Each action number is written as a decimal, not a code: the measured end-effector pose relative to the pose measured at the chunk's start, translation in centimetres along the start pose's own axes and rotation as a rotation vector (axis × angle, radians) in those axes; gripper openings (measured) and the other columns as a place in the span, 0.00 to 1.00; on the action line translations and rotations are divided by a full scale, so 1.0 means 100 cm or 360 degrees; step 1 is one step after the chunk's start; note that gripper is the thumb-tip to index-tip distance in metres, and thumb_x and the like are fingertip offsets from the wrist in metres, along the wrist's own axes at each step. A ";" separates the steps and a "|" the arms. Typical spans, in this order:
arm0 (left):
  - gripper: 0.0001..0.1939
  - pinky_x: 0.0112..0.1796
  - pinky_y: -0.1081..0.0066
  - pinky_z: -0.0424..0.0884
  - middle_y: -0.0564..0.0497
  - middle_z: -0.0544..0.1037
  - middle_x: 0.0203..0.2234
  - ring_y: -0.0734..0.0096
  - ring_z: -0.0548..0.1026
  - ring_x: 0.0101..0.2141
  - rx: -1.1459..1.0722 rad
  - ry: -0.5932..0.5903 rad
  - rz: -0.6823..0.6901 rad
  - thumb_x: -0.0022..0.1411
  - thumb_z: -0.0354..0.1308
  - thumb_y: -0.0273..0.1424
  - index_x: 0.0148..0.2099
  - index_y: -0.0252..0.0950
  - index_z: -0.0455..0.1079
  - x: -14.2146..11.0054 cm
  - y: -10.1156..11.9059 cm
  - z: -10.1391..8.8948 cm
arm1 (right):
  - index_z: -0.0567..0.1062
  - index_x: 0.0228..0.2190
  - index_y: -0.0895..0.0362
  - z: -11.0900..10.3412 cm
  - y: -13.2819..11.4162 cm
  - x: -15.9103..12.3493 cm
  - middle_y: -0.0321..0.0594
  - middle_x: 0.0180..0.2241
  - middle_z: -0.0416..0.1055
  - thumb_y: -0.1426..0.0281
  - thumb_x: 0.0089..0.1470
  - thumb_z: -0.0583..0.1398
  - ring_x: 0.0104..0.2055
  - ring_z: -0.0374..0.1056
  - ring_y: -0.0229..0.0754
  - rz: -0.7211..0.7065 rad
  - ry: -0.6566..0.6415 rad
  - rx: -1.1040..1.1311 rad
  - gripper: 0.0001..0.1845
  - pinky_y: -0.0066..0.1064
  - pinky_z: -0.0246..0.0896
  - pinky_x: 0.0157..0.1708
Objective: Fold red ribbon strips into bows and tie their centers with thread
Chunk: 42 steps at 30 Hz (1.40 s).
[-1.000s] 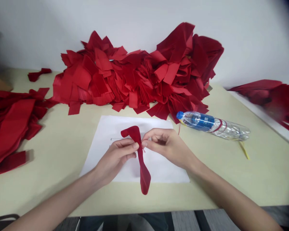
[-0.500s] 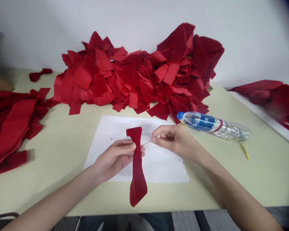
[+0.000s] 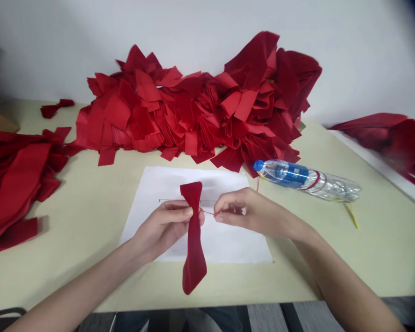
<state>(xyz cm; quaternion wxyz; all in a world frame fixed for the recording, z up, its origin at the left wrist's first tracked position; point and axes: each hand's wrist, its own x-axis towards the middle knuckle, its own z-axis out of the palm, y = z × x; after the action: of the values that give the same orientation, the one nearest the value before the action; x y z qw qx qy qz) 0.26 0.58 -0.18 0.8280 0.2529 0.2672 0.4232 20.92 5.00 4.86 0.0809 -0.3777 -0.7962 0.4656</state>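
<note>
Over white paper (image 3: 235, 244), left hand (image 3: 162, 230) pinches red cloth strip (image 3: 194, 240), right hand (image 3: 249, 214) pinches red thread (image 3: 209, 212) (bottle label (image 3: 291, 173) unreadable).

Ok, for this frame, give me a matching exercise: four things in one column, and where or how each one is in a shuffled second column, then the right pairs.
Things:
1. left hand
2. right hand
3. plastic water bottle
4. red fabric strip

Places and states:
A. lying on its side on the table
B. pinching a thin red thread
C. lower end past the near edge of the white paper sheet
D. holding the strip at its narrowed middle

Pairs: 1-D, 2-B, 3-A, 4-C
</note>
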 end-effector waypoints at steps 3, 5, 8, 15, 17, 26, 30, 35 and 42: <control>0.04 0.35 0.74 0.64 0.48 0.75 0.25 0.73 0.70 0.30 -0.0003 0.0002 0.0001 0.53 0.60 0.25 0.29 0.29 0.74 -0.001 0.000 0.000 | 0.68 0.45 0.55 0.002 0.004 0.001 0.40 0.41 0.68 0.68 0.51 0.58 0.41 0.64 0.37 -0.0121 -0.0104 0.0094 0.18 0.30 0.61 0.39; 0.04 0.35 0.74 0.64 0.48 0.75 0.25 0.73 0.70 0.30 0.0004 0.0007 -0.0003 0.54 0.59 0.25 0.28 0.29 0.74 -0.001 0.001 0.001 | 0.61 0.53 0.53 0.004 0.005 0.003 0.41 0.47 0.65 0.68 0.48 0.61 0.46 0.63 0.39 -0.0186 -0.0120 0.0285 0.30 0.34 0.61 0.45; 0.04 0.36 0.74 0.64 0.48 0.75 0.26 0.73 0.70 0.31 0.0033 0.0020 0.0002 0.54 0.59 0.24 0.29 0.30 0.75 -0.001 0.001 0.003 | 0.62 0.51 0.54 0.011 0.002 0.005 0.41 0.44 0.68 0.67 0.47 0.62 0.43 0.66 0.38 -0.0164 -0.0099 0.0572 0.29 0.34 0.63 0.43; 0.05 0.34 0.75 0.64 0.50 0.76 0.25 0.74 0.70 0.29 0.0070 0.0001 -0.0011 0.54 0.60 0.25 0.33 0.31 0.77 0.000 0.000 0.005 | 0.73 0.28 0.59 0.023 -0.009 0.007 0.37 0.25 0.73 0.67 0.49 0.61 0.27 0.67 0.32 0.0056 0.0222 0.0826 0.07 0.25 0.63 0.27; 0.05 0.34 0.74 0.64 0.49 0.76 0.26 0.74 0.70 0.29 0.0090 0.0006 -0.0015 0.54 0.59 0.25 0.33 0.31 0.76 0.001 0.000 0.005 | 0.74 0.26 0.59 0.022 -0.011 0.006 0.35 0.23 0.72 0.68 0.49 0.60 0.25 0.66 0.31 0.0082 0.0249 0.0768 0.07 0.22 0.60 0.24; 0.04 0.29 0.74 0.60 0.53 0.72 0.18 0.77 0.65 0.23 0.0413 0.0230 0.0050 0.49 0.63 0.26 0.24 0.32 0.74 0.001 -0.005 0.004 | 0.75 0.27 0.61 0.013 -0.028 -0.008 0.35 0.23 0.70 0.72 0.47 0.62 0.24 0.65 0.30 -0.0051 -0.0157 0.0950 0.03 0.21 0.62 0.24; 0.02 0.29 0.73 0.60 0.54 0.73 0.18 0.76 0.65 0.23 0.0616 0.0378 0.0093 0.48 0.64 0.26 0.25 0.34 0.75 0.000 -0.007 0.006 | 0.75 0.27 0.61 0.015 -0.031 -0.005 0.35 0.23 0.70 0.72 0.48 0.61 0.22 0.63 0.29 0.0001 -0.0143 0.0946 0.04 0.21 0.60 0.21; 0.02 0.27 0.74 0.61 0.54 0.72 0.17 0.76 0.65 0.22 0.0801 0.0479 0.0154 0.46 0.65 0.27 0.23 0.36 0.76 -0.001 -0.005 0.011 | 0.74 0.23 0.60 0.022 -0.019 0.004 0.32 0.19 0.66 0.68 0.45 0.63 0.19 0.58 0.27 0.0196 0.0199 0.0698 0.07 0.20 0.54 0.17; 0.02 0.25 0.73 0.65 0.52 0.76 0.19 0.74 0.68 0.22 0.0846 0.0496 0.0221 0.45 0.66 0.28 0.24 0.36 0.77 0.000 -0.008 0.011 | 0.73 0.23 0.60 0.020 -0.017 0.003 0.32 0.19 0.65 0.70 0.46 0.60 0.19 0.59 0.28 0.0279 0.0125 0.0541 0.05 0.21 0.55 0.19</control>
<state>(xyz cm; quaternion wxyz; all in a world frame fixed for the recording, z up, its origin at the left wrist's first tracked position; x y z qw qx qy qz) 1.42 -0.07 0.07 0.6512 0.4102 0.4740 0.4277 18.91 3.35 5.05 0.1337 -0.4446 -0.6664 0.5835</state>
